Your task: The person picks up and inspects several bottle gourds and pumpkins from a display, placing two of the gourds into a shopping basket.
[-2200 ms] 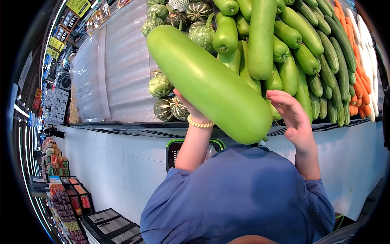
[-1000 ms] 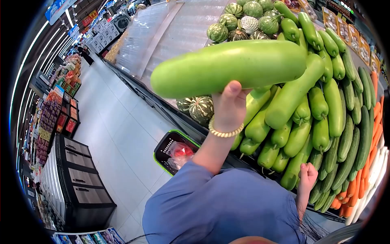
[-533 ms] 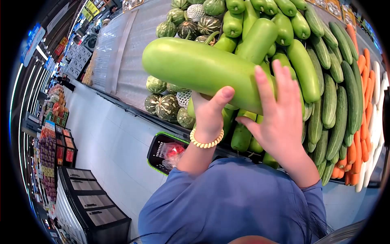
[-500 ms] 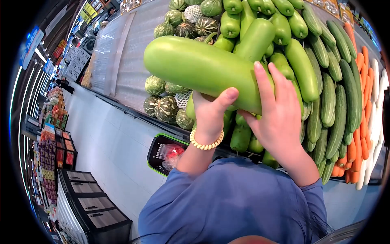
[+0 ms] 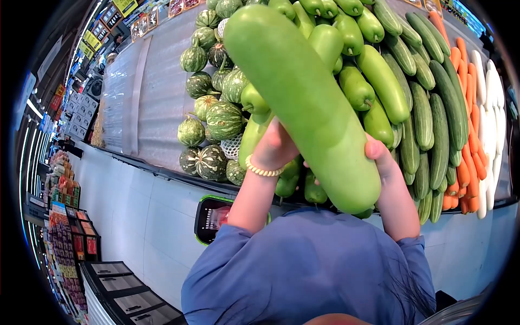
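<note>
A large, smooth, light green bottle gourd [image 5: 303, 108] is raised close to the camera, slanting from upper left to lower right. My left hand [image 5: 276, 143], with a pale coiled band at the wrist, grips its left side from underneath; most of the fingers are hidden behind the gourd. My right hand [image 5: 382, 157] holds the lower right end, its thumb tip pressed against the skin. Behind it lie more bottle gourds [image 5: 383, 81] in a heap on the produce stand.
Small striped pumpkins [image 5: 223, 120] lie left of the gourds. Cucumbers [image 5: 425, 116], carrots [image 5: 473, 181] and white radishes [image 5: 492, 130] line the right side. A black basket with a green rim [image 5: 205, 214] and a bagged red item stands on the floor below. Dark cabinets [image 5: 130, 292] are at lower left.
The gourd has turned from nearly level to a steep slant and come nearer the camera. My right hand has gone from lying over its top to holding its lower right side.
</note>
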### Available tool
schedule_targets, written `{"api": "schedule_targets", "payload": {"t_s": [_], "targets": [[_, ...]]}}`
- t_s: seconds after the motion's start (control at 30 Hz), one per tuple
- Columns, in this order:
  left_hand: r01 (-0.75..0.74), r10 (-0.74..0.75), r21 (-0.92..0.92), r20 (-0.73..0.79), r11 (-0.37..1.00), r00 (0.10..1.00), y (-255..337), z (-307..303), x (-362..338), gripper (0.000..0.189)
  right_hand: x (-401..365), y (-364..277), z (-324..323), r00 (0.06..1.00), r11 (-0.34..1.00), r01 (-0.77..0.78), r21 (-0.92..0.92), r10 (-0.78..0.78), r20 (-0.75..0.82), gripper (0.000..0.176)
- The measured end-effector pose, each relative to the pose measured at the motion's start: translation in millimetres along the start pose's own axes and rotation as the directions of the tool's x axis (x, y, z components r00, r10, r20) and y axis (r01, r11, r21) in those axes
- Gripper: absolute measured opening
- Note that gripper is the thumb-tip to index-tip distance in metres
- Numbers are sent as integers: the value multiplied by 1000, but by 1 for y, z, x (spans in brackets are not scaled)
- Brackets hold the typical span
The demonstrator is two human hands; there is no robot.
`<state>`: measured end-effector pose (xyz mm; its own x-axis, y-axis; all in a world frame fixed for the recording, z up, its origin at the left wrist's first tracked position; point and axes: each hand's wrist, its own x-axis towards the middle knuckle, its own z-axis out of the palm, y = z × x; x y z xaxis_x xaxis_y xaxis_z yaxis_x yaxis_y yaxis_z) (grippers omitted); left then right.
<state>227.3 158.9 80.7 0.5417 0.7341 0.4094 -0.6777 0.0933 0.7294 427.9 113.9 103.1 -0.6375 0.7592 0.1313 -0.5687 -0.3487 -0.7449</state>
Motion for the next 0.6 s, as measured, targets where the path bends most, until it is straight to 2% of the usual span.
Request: {"api": "schedule_targets", "payload": {"t_s": [0.1,0.13,0.2,0.23,0.27,0.3,0.37,0.43,0.47,0.53,0.6], "targets": [[-15,29,-78,183,997,983,-4,5,10,113,3,9,14,958,903,-259,343,195,210,92],[-15,28,-104,121,994,992,-3,9,4,114,5,14,16,952,905,-256,339,175,251,91],[-64,69,-109,37,992,997,-2,14,1,112,4,19,11,990,985,-138,104,136,32,85],[-89,89,-102,-1,991,996,-2,13,-2,111,5,16,2,993,990,-112,-89,114,12,78],[-112,109,-93,-39,989,993,-1,11,-5,109,7,13,-6,996,956,-90,-280,91,-9,74],[-139,135,-73,-64,988,989,2,5,-8,107,7,3,-6,989,901,-141,-410,109,-100,74],[-198,191,-35,-132,980,973,6,-8,-15,102,-2,-13,5,954,817,-101,-568,-83,-290,72],[-254,248,2,-217,967,944,10,-19,-22,97,-13,-17,-1,945,873,30,-487,-183,-271,69],[-279,295,101,-234,955,926,18,-20,-23,92,-20,-18,-5,938,875,77,-478,-226,-262,68],[-275,330,219,-280,936,901,26,-34,-27,92,-29,-16,-5,891,827,137,-546,-344,-296,62],[-364,390,146,-233,920,891,29,-39,-26,89,-32,-11,-1,829,753,167,-636,-457,-323,58]]}}
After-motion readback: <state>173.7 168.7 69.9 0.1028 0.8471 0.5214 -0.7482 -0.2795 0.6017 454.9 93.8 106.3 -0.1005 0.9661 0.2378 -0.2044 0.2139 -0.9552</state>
